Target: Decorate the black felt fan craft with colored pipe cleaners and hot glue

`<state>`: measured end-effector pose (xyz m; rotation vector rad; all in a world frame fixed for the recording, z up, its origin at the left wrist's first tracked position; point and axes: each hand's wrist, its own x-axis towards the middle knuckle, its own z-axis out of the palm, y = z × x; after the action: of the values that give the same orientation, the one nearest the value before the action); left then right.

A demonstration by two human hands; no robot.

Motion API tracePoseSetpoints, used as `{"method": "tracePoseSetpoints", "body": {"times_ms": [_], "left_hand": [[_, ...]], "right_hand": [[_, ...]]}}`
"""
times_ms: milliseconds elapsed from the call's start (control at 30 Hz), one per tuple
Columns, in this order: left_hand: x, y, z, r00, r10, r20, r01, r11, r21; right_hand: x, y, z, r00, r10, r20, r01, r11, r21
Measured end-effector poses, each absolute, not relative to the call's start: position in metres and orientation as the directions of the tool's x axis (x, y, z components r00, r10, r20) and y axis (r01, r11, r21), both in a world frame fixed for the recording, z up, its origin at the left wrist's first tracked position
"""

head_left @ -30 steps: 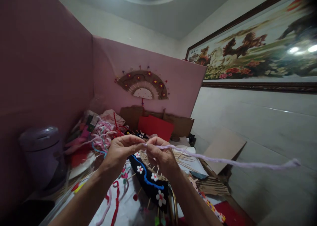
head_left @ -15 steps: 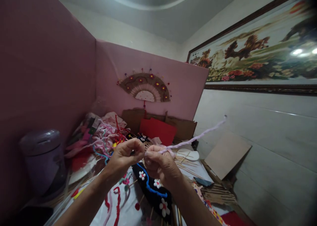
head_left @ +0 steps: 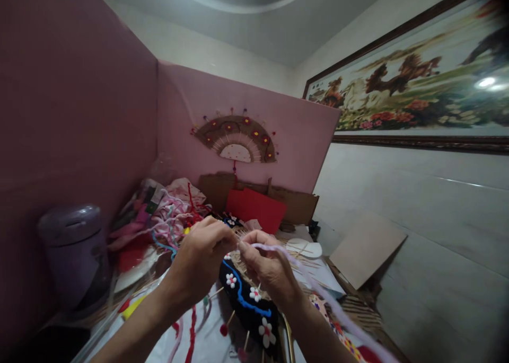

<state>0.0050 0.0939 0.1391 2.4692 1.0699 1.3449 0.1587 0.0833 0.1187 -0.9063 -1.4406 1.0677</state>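
Note:
A thick, fuzzy lilac yarn runs from my fingertips over my right wrist and down to the lower right. My right hand pinches it near its end between thumb and forefinger. Fingertips of my left hand are closed in a pinch against that same end; the small bit between them is mostly hidden. Below both hands lies a black fan-shaped piece with a wavy blue strand and white flowers, partly covered by my right hand.
A finished fan hangs on the pink board. Red card leans on cardboard behind. At left are a lidded purple container and a pile of pink yarn and cloth. Thin sticks and a white oval piece lie at right.
The yarn's loose length stuck out up and to the right; now it has swung down across my right forearm. My left hand has turned, its back now more toward me. Both hands remain pinched together.

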Motion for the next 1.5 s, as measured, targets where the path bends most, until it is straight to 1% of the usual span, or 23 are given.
{"method": "tracePoseSetpoints", "body": {"times_ms": [67, 100, 167, 233, 300, 367, 467, 567, 667, 767, 900, 1067, 1133, 1200, 1300, 1400, 1500], "left_hand": [[0.003, 0.094, 0.140, 0.322, 0.718, 0.616, 0.341, -0.696, 0.633], [0.003, 0.094, 0.141, 0.330, 0.748, 0.576, 0.278, -0.660, 0.698], [0.002, 0.092, 0.143, 0.346, 0.787, 0.510, 0.221, -0.597, 0.771], [0.003, 0.090, 0.145, 0.347, 0.812, 0.469, 0.187, -0.550, 0.814], [0.004, 0.089, 0.146, 0.356, 0.824, 0.440, 0.114, -0.506, 0.855], [0.004, 0.089, 0.146, 0.382, 0.825, 0.417, 0.033, -0.463, 0.886], [0.004, 0.091, 0.144, 0.419, 0.820, 0.390, -0.044, -0.411, 0.911], [0.003, 0.091, 0.143, 0.462, 0.818, 0.342, -0.089, -0.341, 0.936], [0.001, 0.087, 0.142, 0.514, 0.797, 0.318, -0.065, -0.334, 0.940], [0.000, 0.081, 0.143, 0.516, 0.780, 0.353, 0.020, -0.423, 0.906], [0.003, 0.075, 0.142, 0.446, 0.778, 0.442, 0.203, -0.569, 0.797], [0.008, 0.073, 0.140, 0.413, 0.771, 0.485, 0.253, -0.608, 0.752], [0.011, 0.072, 0.138, 0.391, 0.775, 0.497, 0.330, -0.622, 0.710], [0.014, 0.072, 0.135, 0.356, 0.763, 0.540, 0.429, -0.647, 0.630], [0.020, 0.070, 0.130, 0.339, 0.702, 0.626, 0.531, -0.693, 0.488], [0.028, 0.070, 0.123, 0.329, 0.634, 0.700, 0.589, -0.717, 0.372], [0.037, 0.070, 0.113, 0.343, 0.530, 0.776, 0.640, -0.736, 0.221]], "right_hand": [[0.161, 0.084, 0.119, -0.167, 0.936, 0.309, -0.105, 0.295, -0.950], [0.162, 0.084, 0.119, -0.172, 0.933, 0.317, -0.130, 0.298, -0.946], [0.163, 0.083, 0.119, -0.169, 0.926, 0.339, -0.120, 0.322, -0.939], [0.164, 0.081, 0.120, -0.158, 0.915, 0.372, -0.061, 0.367, -0.928], [0.166, 0.079, 0.122, -0.160, 0.901, 0.404, 0.010, 0.411, -0.912], [0.169, 0.078, 0.124, -0.187, 0.886, 0.423, 0.058, 0.440, -0.896], [0.175, 0.078, 0.127, -0.250, 0.863, 0.439, 0.087, 0.472, -0.877], [0.180, 0.078, 0.130, -0.305, 0.830, 0.466, 0.105, 0.516, -0.850], [0.182, 0.076, 0.132, -0.333, 0.805, 0.490, 0.130, 0.554, -0.822], [0.183, 0.073, 0.133, -0.345, 0.802, 0.488, 0.144, 0.559, -0.816], [0.181, 0.070, 0.131, -0.332, 0.792, 0.512, 0.165, 0.584, -0.795], [0.180, 0.070, 0.130, -0.265, 0.767, 0.584, 0.273, 0.641, -0.717], [0.177, 0.069, 0.131, -0.241, 0.759, 0.604, 0.339, 0.649, -0.681], [0.174, 0.069, 0.132, -0.220, 0.735, 0.641, 0.402, 0.667, -0.627], [0.169, 0.069, 0.132, -0.169, 0.684, 0.710, 0.459, 0.692, -0.557], [0.170, 0.070, 0.131, -0.136, 0.693, 0.708, 0.471, 0.673, -0.570], [0.179, 0.068, 0.132, -0.193, 0.730, 0.656, 0.489, 0.651, -0.581]]}}
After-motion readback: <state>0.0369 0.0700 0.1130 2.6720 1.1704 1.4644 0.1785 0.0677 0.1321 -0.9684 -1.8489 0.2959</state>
